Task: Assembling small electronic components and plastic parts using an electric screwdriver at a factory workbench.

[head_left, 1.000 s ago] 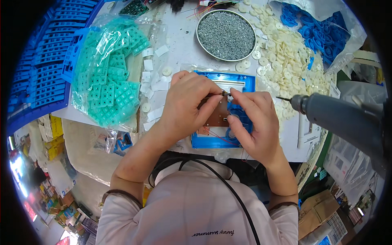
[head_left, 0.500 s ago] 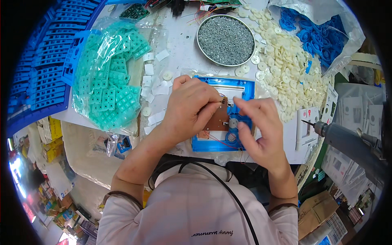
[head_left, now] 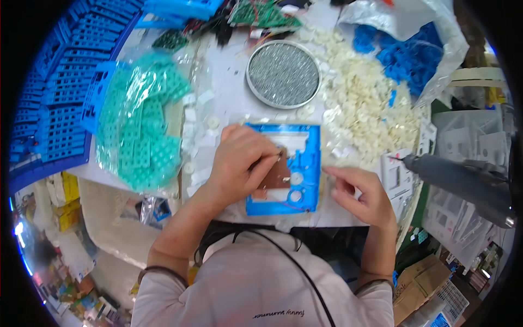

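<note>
Left hand pinches a brown board over a blue case

The blue case [head_left: 312, 163] lies flat on the white table [head_left: 218, 68], right in front of the person. Make it the middle of a clock, with 12 at the top. The brown board [head_left: 278, 177] is on its 9 o'clock side, over the left half of the case. I cannot tell how much of it touches the case.

The left hand [head_left: 237, 163] comes in from 9 o'clock. Its thumb and first finger are squeezed together on the board's top corner. The right hand [head_left: 366, 195] is just outside the case, between 3 and 4 o'clock. It holds nothing, and its thumb and first finger are apart.

At 12 is a round bowl [head_left: 283, 106] full of tiny silver bits [head_left: 283, 73]. Cream discs [head_left: 365, 111] are heaped at 2. A gray power tool [head_left: 455, 180] with a thin tip points in from 3, past the right hand. Between 9 and 10 sits a clear bag of sea-green squares [head_left: 143, 136], with blue panels [head_left: 62, 98] farther out.
</note>
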### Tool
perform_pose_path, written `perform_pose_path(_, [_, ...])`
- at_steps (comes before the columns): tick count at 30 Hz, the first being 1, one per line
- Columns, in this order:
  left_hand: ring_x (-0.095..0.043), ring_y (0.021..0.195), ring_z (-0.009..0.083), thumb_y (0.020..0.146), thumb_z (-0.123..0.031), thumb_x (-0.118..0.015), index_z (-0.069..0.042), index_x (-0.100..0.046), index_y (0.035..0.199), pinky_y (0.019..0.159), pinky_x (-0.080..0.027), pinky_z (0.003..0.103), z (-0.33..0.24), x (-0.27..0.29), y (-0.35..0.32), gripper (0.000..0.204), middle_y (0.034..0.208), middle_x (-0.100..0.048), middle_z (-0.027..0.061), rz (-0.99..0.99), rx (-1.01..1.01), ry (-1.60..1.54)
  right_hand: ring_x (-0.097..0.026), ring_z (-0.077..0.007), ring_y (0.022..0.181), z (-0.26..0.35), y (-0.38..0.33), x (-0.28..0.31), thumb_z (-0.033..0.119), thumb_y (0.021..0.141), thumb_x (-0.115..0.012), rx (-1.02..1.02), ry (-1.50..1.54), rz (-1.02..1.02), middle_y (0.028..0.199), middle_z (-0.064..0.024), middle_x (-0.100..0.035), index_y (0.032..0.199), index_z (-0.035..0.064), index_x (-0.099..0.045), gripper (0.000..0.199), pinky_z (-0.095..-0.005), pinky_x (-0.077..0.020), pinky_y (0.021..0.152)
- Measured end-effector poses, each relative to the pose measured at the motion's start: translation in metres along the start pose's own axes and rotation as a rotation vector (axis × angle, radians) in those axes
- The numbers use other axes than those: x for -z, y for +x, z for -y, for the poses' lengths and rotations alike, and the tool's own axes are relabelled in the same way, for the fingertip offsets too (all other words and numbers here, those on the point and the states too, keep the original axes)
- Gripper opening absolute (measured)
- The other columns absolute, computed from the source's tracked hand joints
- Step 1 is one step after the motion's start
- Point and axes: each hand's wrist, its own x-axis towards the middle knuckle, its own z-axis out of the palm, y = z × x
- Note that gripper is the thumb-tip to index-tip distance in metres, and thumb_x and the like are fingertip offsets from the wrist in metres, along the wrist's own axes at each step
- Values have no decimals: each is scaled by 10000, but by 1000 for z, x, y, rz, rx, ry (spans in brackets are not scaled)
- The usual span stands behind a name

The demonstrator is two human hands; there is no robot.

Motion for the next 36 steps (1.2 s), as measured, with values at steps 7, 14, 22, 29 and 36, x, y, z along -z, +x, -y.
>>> perform_pose_path(7, [-635,864,273,794,-46,-768,-110,-681,891,869,-436,414,-4,-4,3,145,891,-698,28,-74,61,-62,-563,-73,725,-27,18,115,72,909,-687,-243,152,-350,820,0,-622,1260,20,-701,355,-256,-480,662])
perform_pose_path(14, [-634,943,319,770,24,-761,-73,-684,934,826,-510,416,-7,2,-4,206,1052,-674,123,-130,50,10,-699,-353,903,-36,259,173,42,905,-655,383,-918,-505,1038,-188,-725,1135,15,-713,239,-429,-570,769])
perform_pose_path(22, [-649,857,303,786,-63,-805,-98,-707,1002,704,-550,385,-11,-7,-19,239,986,-673,72,-118,130,48,-687,-367,972,-104,353,206,49,853,-624,-72,-1250,-773,1002,-156,-655,964,79,-731,157,-517,-573,821])
perform_pose_path(29, [-644,934,304,851,-134,-756,-92,-712,1005,819,-521,426,-19,-8,-8,166,997,-680,63,-175,24,230,-702,-352,860,-54,267,211,34,901,-668,363,-984,-978,1009,-200,-726,1123,48,-721,229,-418,-553,767])
perform_pose_path(36, [-646,978,346,871,-91,-721,-61,-696,960,846,-505,461,-16,-11,-19,98,986,-689,107,-181,130,137,-696,-221,875,-19,18,126,99,987,-661,285,467,-1157,1027,-52,-713,1144,20,-689,178,-333,-573,802])
